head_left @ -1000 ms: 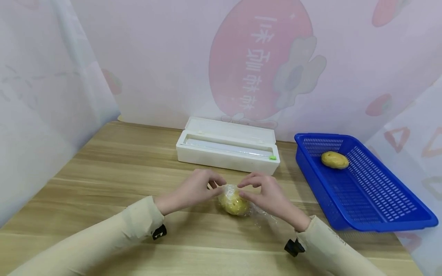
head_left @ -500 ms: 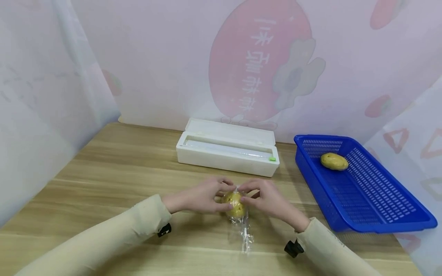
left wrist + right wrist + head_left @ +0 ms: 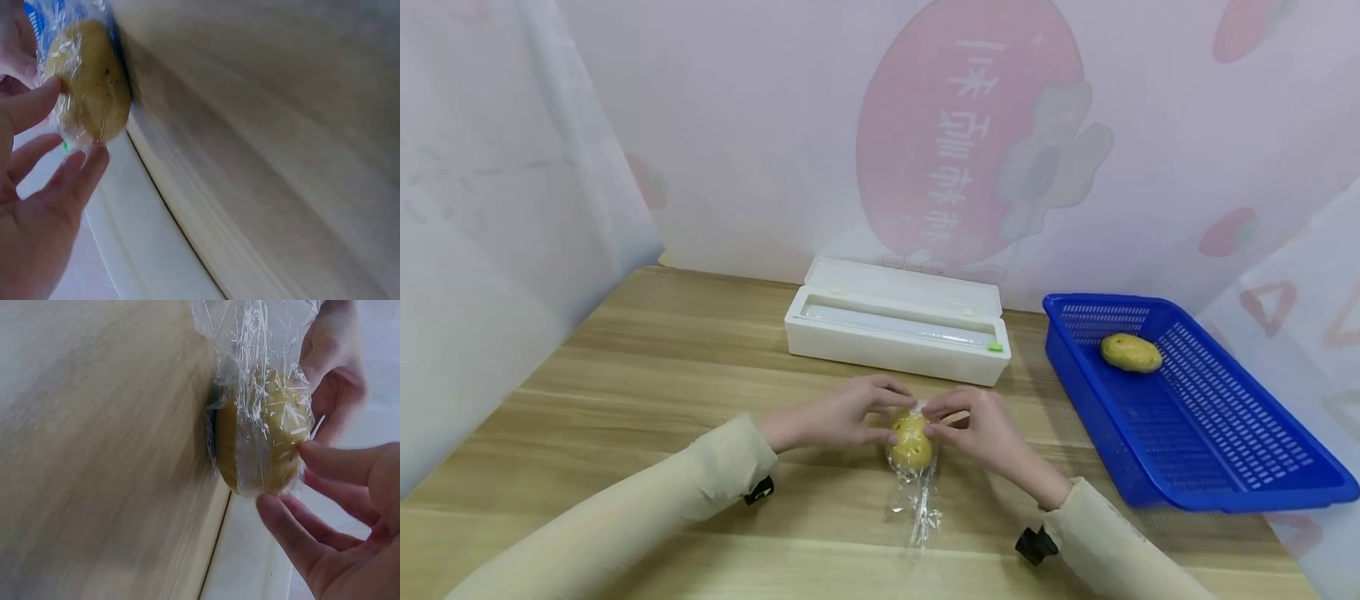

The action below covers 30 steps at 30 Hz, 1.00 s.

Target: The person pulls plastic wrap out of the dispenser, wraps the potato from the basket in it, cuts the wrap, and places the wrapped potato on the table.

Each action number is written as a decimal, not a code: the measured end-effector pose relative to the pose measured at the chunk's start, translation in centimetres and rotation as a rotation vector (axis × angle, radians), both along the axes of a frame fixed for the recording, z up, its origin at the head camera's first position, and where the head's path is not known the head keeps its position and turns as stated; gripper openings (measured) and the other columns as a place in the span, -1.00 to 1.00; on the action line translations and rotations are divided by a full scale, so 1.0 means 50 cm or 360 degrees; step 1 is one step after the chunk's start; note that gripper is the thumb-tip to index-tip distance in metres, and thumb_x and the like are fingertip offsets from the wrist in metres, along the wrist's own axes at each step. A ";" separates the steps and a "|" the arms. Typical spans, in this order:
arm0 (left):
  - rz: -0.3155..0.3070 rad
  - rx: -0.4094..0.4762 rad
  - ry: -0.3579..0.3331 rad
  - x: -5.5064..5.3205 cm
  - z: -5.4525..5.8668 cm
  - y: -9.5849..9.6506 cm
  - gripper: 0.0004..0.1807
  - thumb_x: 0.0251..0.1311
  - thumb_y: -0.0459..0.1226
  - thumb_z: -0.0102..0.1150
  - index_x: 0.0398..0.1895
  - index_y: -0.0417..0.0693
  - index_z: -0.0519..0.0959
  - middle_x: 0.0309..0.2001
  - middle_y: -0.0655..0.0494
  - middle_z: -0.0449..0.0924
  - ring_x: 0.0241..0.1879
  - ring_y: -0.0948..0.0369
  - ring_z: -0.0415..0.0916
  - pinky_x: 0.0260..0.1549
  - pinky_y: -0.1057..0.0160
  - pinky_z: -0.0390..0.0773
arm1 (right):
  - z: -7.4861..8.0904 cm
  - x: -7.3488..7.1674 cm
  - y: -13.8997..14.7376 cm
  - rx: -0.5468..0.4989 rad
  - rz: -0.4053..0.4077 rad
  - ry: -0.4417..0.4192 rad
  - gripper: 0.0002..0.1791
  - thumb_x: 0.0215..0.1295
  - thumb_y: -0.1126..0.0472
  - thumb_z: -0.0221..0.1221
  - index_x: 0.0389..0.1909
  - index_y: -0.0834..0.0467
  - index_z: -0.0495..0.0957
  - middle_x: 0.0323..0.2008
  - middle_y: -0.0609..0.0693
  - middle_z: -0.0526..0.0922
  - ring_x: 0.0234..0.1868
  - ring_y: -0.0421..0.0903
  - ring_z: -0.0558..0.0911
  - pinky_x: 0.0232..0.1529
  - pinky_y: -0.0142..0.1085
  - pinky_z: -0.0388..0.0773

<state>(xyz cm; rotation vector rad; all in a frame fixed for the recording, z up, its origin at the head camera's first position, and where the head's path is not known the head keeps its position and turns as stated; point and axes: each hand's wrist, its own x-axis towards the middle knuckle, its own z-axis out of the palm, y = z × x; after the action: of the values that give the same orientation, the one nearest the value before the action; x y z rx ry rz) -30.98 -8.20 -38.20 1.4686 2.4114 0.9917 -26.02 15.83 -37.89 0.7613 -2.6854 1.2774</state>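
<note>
A potato point(image 3: 913, 448) wrapped in clear cling film point(image 3: 921, 510) lies at the middle front of the table, with a crinkled tail of film trailing toward the person. My left hand point(image 3: 842, 414) holds it from the left: the thumb point(image 3: 39, 103) presses its side and the fingertips sit at its far end. From the other side my right hand point(image 3: 983, 425) grips it likewise, thumb point(image 3: 337, 464) on the film and fingertips at the far end. In the right wrist view the bunched film point(image 3: 250, 337) shows along the potato's upper face and beyond it.
Behind the hands stands a white cling film box point(image 3: 895, 347), lid up, with a roll inside and a green slider at its right end. A blue basket point(image 3: 1086, 425) at the right holds another potato point(image 3: 1131, 353). Patterned cloth point(image 3: 737, 150) hangs around the wooden table point(image 3: 647, 367).
The wrapped potato has been turned, so the film tail that lay to the right now points toward the person. My left hand has shifted slightly right and down, then its thumb drew back a little.
</note>
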 end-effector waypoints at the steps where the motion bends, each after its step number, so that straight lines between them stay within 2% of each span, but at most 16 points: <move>1: 0.0016 -0.0004 0.0066 0.003 0.001 -0.002 -0.41 0.16 -0.25 0.39 0.25 -0.25 0.49 0.25 -0.06 0.41 0.21 0.08 0.38 0.15 0.18 0.41 | 0.000 0.002 0.006 0.0009 0.0039 0.0031 -0.75 0.11 0.35 0.42 -0.15 0.24 0.71 -0.11 0.08 0.68 -0.10 0.03 0.66 -0.24 -0.29 0.64; 3: 0.0049 0.0004 0.0191 0.012 0.004 -0.007 -0.44 0.15 -0.21 0.41 0.21 -0.21 0.53 0.23 -0.05 0.43 0.20 0.10 0.38 0.17 0.14 0.39 | -0.002 0.006 0.022 0.0047 0.0133 0.0137 -0.72 0.08 0.36 0.43 -0.13 0.21 0.72 -0.04 0.09 0.65 -0.02 0.05 0.62 -0.18 -0.23 0.63; 9: 0.0010 0.0100 0.0329 0.035 0.019 -0.021 -0.64 0.14 -0.30 0.42 0.01 -0.19 0.65 0.12 -0.01 0.53 0.15 0.11 0.43 0.15 0.12 0.41 | -0.004 0.020 0.054 0.0231 0.0463 0.0513 -0.46 -0.21 0.46 0.54 -0.09 0.08 0.73 0.18 0.13 0.52 0.20 0.10 0.46 0.10 0.10 0.44; 12: -0.0021 0.0109 0.0371 0.041 0.020 -0.026 -0.70 0.13 -0.33 0.41 -0.06 -0.22 0.67 0.07 -0.04 0.56 0.09 0.09 0.48 0.09 0.16 0.46 | -0.005 0.023 0.044 0.0359 0.0590 0.0560 -0.39 -0.22 0.36 0.57 -0.02 0.00 0.71 0.31 0.12 0.39 0.32 0.09 0.32 0.17 0.14 0.36; 15: -0.0014 0.0134 0.0376 0.043 0.017 -0.032 -0.75 0.13 -0.37 0.40 -0.11 -0.23 0.68 0.02 -0.05 0.58 0.04 0.08 0.52 0.05 0.21 0.49 | -0.008 0.023 0.025 0.0426 0.0664 0.0556 -0.38 -0.22 0.23 0.59 0.02 -0.06 0.71 0.38 0.13 0.28 0.39 0.09 0.21 0.25 0.17 0.25; 19: 0.0039 0.0154 0.0334 0.040 0.014 -0.036 -0.77 0.14 -0.42 0.37 -0.11 -0.23 0.68 -0.01 -0.01 0.62 0.00 0.12 0.55 0.00 0.27 0.52 | -0.014 0.017 0.009 0.0414 0.0684 0.0603 -0.49 -0.22 0.16 0.59 -0.11 -0.05 0.75 0.36 0.15 0.30 0.38 0.12 0.19 0.28 0.15 0.20; 24: 0.0075 0.0129 0.0270 0.040 0.013 -0.041 -0.81 0.17 -0.43 0.33 -0.14 -0.21 0.70 -0.05 0.01 0.64 -0.04 0.17 0.57 -0.07 0.23 0.58 | -0.028 0.011 0.004 0.0331 0.0642 0.0646 -0.76 -0.14 0.18 0.56 -0.36 -0.03 0.79 0.28 0.13 0.41 0.34 0.13 0.28 0.31 0.07 0.21; 27: 0.0071 0.0123 0.0255 0.042 0.015 -0.041 -0.83 0.17 -0.44 0.33 -0.15 -0.21 0.71 -0.07 0.03 0.65 -0.06 0.19 0.58 -0.09 0.23 0.58 | -0.033 0.008 0.004 0.0271 0.0617 0.0664 -0.84 -0.10 0.23 0.54 -0.45 -0.01 0.78 0.24 0.12 0.46 0.31 0.12 0.34 0.32 0.00 0.22; 30: 0.0030 0.0136 0.0278 0.043 0.015 -0.039 -0.82 0.13 -0.47 0.33 -0.18 -0.23 0.71 -0.09 0.00 0.66 -0.07 0.17 0.58 -0.12 0.29 0.58 | -0.035 0.010 0.003 0.0238 0.0596 0.0649 -0.86 -0.05 0.24 0.52 -0.45 0.01 0.76 0.22 0.13 0.47 0.30 0.10 0.37 0.31 0.00 0.24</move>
<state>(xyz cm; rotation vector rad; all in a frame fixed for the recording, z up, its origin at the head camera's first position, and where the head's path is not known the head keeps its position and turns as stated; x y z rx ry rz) -28.81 -10.17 -37.43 1.6280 2.5353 1.0221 -25.51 16.00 -39.66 1.4229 -2.3917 0.8532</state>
